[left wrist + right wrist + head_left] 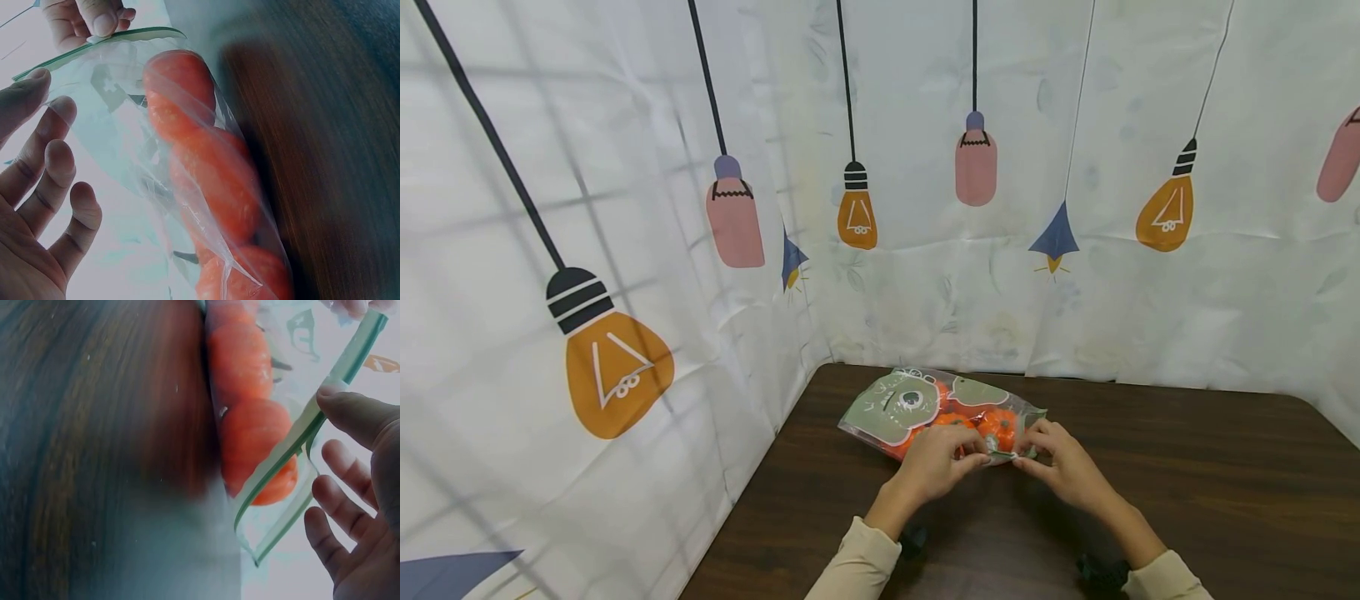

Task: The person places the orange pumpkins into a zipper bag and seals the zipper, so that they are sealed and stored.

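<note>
A clear zip bag (891, 408) with a green cartoon print lies on the table, holding several small orange pumpkins (998, 423). Its green zip strip (275, 464) runs along the edge nearest the person, and the two sides gape apart at one end in the right wrist view. My left hand (936, 467) pinches the strip between thumb and forefinger, the other fingers loosely bent in the left wrist view. With thumb and forefinger, my right hand (1063, 467) pinches the strip at a small white slider (335, 384). The right forefinger is mostly hidden behind the strip.
The dark brown wooden table (1187, 467) stretches to the right of the bag. A white curtain (925, 308) printed with hanging lamps rises at its back and left edges. Dark bands sit near both wrists.
</note>
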`<move>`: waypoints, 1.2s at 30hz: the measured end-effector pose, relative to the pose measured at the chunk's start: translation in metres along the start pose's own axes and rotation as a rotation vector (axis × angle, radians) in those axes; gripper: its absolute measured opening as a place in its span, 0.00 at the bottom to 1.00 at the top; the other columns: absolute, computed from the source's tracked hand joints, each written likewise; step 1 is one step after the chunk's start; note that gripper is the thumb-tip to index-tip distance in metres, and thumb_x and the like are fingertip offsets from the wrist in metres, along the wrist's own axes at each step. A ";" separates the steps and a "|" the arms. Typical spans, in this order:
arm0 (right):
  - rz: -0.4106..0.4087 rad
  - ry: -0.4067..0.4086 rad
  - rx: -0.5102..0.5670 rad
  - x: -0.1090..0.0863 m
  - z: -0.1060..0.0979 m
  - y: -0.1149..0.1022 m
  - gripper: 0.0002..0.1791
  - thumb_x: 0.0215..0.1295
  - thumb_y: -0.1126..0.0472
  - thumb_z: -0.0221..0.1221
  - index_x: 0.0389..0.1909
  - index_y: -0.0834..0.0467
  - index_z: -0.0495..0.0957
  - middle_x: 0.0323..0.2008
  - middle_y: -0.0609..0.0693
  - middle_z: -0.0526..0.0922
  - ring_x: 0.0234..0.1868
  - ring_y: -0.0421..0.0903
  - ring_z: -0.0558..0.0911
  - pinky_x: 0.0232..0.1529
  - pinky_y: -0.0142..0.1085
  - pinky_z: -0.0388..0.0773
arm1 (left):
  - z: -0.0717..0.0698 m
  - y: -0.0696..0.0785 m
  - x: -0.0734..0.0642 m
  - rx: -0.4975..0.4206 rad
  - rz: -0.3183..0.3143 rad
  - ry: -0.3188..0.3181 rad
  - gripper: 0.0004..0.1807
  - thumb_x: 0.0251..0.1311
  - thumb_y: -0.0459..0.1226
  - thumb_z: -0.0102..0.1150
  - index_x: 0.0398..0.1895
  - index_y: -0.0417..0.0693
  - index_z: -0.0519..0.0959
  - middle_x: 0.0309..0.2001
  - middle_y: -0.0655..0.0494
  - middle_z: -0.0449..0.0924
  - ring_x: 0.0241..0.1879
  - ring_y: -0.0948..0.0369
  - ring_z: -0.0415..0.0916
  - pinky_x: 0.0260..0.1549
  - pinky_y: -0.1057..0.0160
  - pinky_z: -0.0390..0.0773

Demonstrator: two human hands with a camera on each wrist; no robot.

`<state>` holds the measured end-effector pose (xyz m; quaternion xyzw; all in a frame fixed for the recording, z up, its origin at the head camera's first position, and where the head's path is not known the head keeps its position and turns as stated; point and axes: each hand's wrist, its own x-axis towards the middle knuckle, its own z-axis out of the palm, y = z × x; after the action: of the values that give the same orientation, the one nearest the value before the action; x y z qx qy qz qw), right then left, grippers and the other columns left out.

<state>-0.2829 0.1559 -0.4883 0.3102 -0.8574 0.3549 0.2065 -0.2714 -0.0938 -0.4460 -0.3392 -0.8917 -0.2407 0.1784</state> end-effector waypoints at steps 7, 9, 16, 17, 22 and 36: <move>0.023 -0.004 -0.034 -0.002 -0.002 0.005 0.10 0.58 0.61 0.73 0.33 0.42 0.83 0.34 0.44 0.77 0.36 0.45 0.72 0.34 0.35 0.72 | -0.001 -0.002 0.000 -0.006 0.015 0.006 0.03 0.63 0.46 0.69 0.33 0.62 0.84 0.29 0.70 0.82 0.28 0.77 0.71 0.30 0.78 0.69; 0.031 -0.011 -0.030 -0.002 -0.003 0.006 0.11 0.58 0.61 0.73 0.33 0.42 0.83 0.34 0.44 0.78 0.36 0.45 0.73 0.34 0.37 0.74 | -0.001 -0.002 0.000 -0.006 0.016 0.005 0.03 0.63 0.46 0.69 0.33 0.62 0.84 0.29 0.70 0.83 0.28 0.77 0.71 0.30 0.78 0.69; 0.010 -0.002 -0.025 -0.003 -0.005 0.011 0.12 0.57 0.64 0.73 0.32 0.43 0.83 0.34 0.43 0.78 0.34 0.45 0.72 0.32 0.36 0.72 | -0.002 -0.004 0.000 -0.019 0.000 -0.009 0.03 0.63 0.47 0.69 0.35 0.63 0.85 0.30 0.71 0.84 0.27 0.77 0.69 0.29 0.78 0.68; 0.007 -0.001 -0.029 -0.003 -0.005 0.011 0.12 0.56 0.64 0.73 0.32 0.43 0.83 0.34 0.44 0.78 0.34 0.45 0.71 0.32 0.35 0.72 | -0.002 -0.004 0.001 -0.027 -0.004 -0.012 0.03 0.63 0.47 0.69 0.35 0.63 0.85 0.30 0.71 0.84 0.27 0.77 0.70 0.30 0.78 0.68; 0.019 -0.003 -0.052 -0.003 -0.007 0.013 0.12 0.56 0.63 0.74 0.32 0.42 0.83 0.34 0.44 0.78 0.35 0.45 0.72 0.32 0.34 0.73 | -0.003 -0.004 0.000 -0.055 -0.027 -0.030 0.03 0.63 0.47 0.68 0.36 0.62 0.85 0.32 0.70 0.84 0.29 0.74 0.73 0.31 0.77 0.69; 0.074 -0.025 -0.172 -0.006 -0.014 0.017 0.11 0.57 0.60 0.73 0.32 0.40 0.82 0.37 0.44 0.76 0.38 0.45 0.73 0.29 0.30 0.68 | -0.007 -0.003 0.000 -0.087 -0.006 -0.019 0.03 0.64 0.45 0.68 0.34 0.60 0.84 0.30 0.68 0.84 0.27 0.77 0.71 0.30 0.78 0.67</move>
<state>-0.2885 0.1779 -0.4910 0.2640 -0.8982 0.2832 0.2083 -0.2727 -0.0998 -0.4416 -0.3461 -0.8831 -0.2766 0.1541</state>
